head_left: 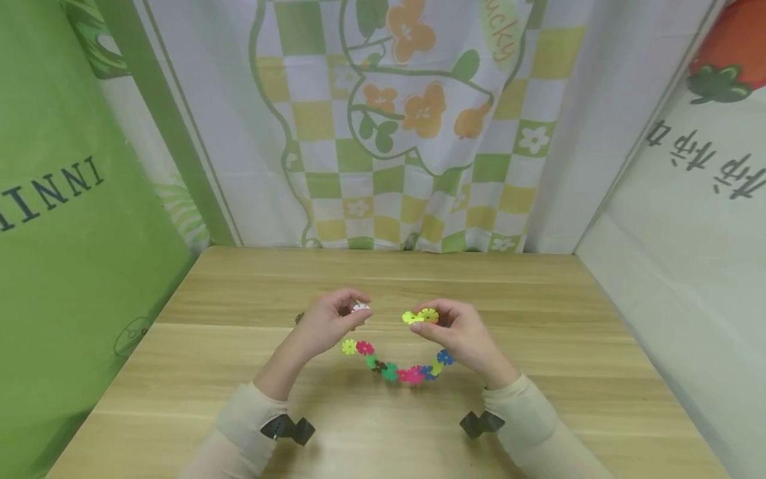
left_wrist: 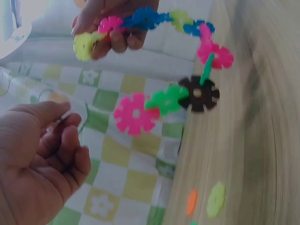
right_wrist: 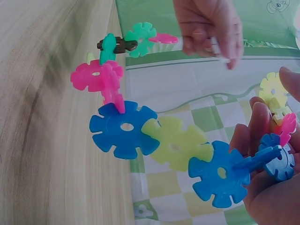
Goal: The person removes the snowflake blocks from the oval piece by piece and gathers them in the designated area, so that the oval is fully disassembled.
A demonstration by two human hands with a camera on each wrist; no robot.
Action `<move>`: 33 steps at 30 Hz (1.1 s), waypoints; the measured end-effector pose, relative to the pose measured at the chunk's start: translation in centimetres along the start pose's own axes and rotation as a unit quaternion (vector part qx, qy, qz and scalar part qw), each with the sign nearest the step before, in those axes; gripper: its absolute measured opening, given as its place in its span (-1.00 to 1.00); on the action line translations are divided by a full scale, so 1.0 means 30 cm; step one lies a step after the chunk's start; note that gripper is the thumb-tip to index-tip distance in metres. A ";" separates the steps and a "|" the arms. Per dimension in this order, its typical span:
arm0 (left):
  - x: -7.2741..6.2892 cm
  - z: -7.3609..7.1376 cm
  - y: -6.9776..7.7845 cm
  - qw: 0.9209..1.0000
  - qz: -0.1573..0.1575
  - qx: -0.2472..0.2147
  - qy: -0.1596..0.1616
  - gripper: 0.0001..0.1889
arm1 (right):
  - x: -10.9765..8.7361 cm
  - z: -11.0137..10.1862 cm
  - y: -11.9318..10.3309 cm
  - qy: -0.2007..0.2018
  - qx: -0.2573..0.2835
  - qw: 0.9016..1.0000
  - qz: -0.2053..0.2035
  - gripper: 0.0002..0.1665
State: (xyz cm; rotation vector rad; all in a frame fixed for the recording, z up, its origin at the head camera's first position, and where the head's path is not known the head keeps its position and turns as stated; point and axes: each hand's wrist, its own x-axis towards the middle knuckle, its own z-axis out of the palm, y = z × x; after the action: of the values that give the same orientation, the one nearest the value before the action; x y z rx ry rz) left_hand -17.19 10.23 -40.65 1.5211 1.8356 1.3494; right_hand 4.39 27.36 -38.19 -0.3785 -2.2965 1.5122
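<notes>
My left hand (head_left: 326, 324) pinches a white snowflake disc (head_left: 361, 308) between thumb and fingers. My right hand (head_left: 459, 330) holds one end of a chain of notched plastic snowflake discs, where yellow discs (head_left: 428, 315) show between thumb and fingers. From there the chain hangs in a curve with blue (right_wrist: 124, 129), pale yellow (right_wrist: 177, 144), green and dark brown (left_wrist: 198, 93) discs. A pink disc (left_wrist: 136, 114) forms its free end, apart from my left hand. In the left wrist view the white disc is seen nearly edge-on.
Loose on the wooden table (head_left: 239, 426) lie a yellow disc (left_wrist: 216, 199) and an orange disc (left_wrist: 192, 201). Part of a small brown piece (head_left: 299, 318) shows behind my left hand. A patterned curtain (head_left: 389, 199) hangs at the table's back edge.
</notes>
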 end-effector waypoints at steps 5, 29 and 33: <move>-0.005 -0.072 -0.114 0.997 -0.075 0.035 0.006 -0.72 | -0.003 -0.003 0.005 0.002 0.006 1.000 -0.004 -0.74; -0.043 -0.122 -0.356 0.964 -0.202 0.174 -0.012 -0.94 | -0.012 -0.003 0.014 0.000 0.007 1.000 0.000 -0.73; -0.033 -0.119 -0.327 0.964 -0.196 0.180 -0.004 -0.92 | -0.008 -0.006 0.013 -0.001 0.007 1.000 0.002 -0.73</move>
State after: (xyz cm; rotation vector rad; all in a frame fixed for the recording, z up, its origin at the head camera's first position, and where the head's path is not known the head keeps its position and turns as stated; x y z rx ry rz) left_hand -24.79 8.42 -47.63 1.2164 2.3182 0.8588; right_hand 4.69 27.56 -38.52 -0.3782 -2.2862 1.5303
